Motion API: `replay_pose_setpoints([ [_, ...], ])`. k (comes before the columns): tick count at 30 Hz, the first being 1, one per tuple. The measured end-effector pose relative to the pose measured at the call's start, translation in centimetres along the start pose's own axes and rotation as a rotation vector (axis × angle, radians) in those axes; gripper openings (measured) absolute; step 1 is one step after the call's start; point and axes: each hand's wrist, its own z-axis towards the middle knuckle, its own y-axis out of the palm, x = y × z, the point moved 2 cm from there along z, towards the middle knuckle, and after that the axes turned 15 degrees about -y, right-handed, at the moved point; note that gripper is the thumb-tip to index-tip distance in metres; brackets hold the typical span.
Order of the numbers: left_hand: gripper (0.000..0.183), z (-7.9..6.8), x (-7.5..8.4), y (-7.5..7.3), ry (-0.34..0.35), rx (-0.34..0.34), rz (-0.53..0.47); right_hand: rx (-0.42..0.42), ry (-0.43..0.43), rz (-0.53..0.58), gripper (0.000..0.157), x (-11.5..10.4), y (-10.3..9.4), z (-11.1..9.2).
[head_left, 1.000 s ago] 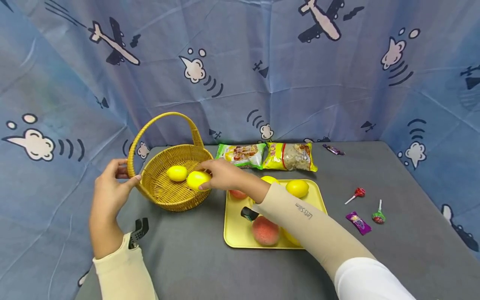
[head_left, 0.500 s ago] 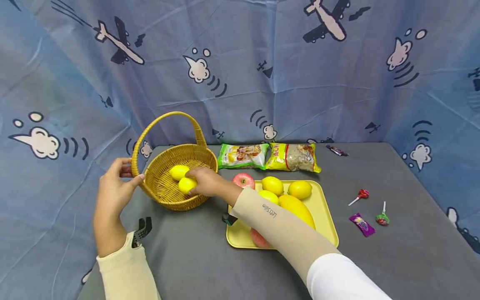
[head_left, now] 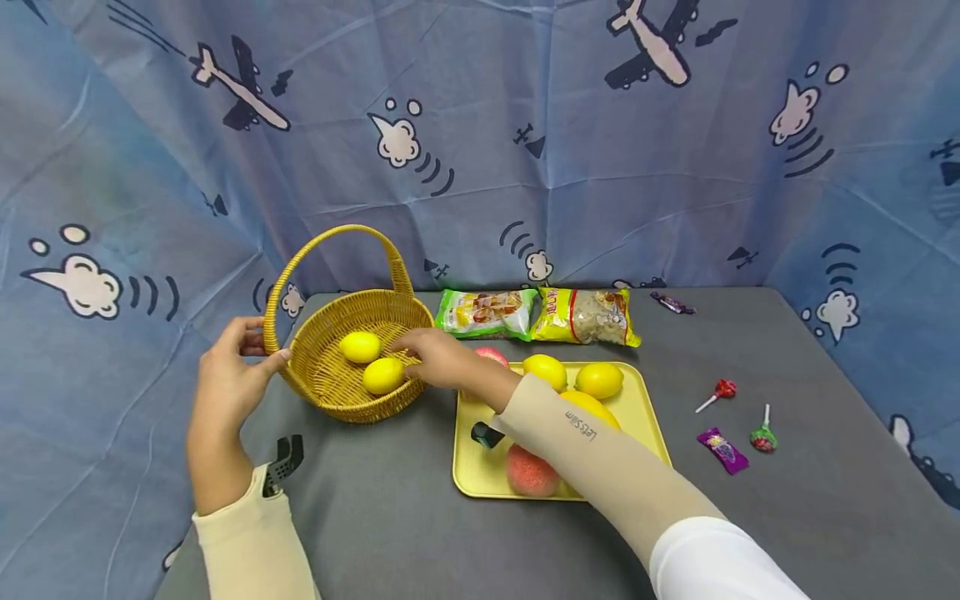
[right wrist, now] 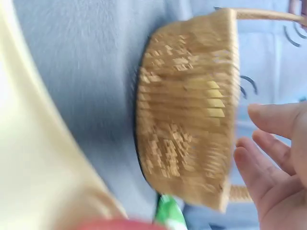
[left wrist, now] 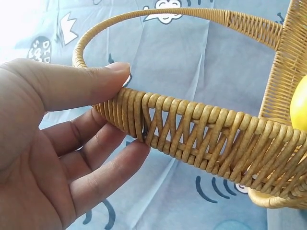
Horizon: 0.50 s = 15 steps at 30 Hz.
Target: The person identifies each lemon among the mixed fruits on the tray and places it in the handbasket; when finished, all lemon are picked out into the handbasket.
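A yellow woven basket [head_left: 367, 411] with a tall arched handle stands at the left of the table. My left hand [head_left: 232, 375] pinches its rim at the handle's foot; in the left wrist view the thumb lies on top and the fingers sit against the outer side. Two lemons lie inside, the rear lemon [head_left: 360, 347] and the front lemon [head_left: 383, 377]. Over the basket's right rim is my right hand [head_left: 442, 358], holding nothing. In the right wrist view its fingers [right wrist: 252, 163] are parted from the thumb, and lemon yellow shows through the basket's weave.
Right of the basket, a yellow tray [head_left: 468, 483] holds a peach [head_left: 531, 472], lemons [head_left: 599, 380], an apple [head_left: 491, 356] and a long yellow fruit [head_left: 592, 408], partly behind my right arm. Two snack bags [head_left: 487, 313] lie behind. Lollipops [head_left: 724, 388] and wrapped candies [head_left: 722, 451] lie at right.
My right hand lowered a lemon into the basket beside the other, let it go and drew back to the right. My left hand stays on the basket's rim.
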Motion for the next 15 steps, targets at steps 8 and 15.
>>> replay_pose_setpoints([
  [8, 0.048, 0.0, -0.1, -0.2, -0.008, -0.006, 0.003, 0.102, 0.004, 0.040, 0.032, 0.8, -5.0, -5.4],
  [15, 0.047, 0.0, 0.0, 0.1, 0.022, 0.011, -0.009, 0.119, 0.067, 0.043, 0.029, 2.4, -6.8, -10.6],
])
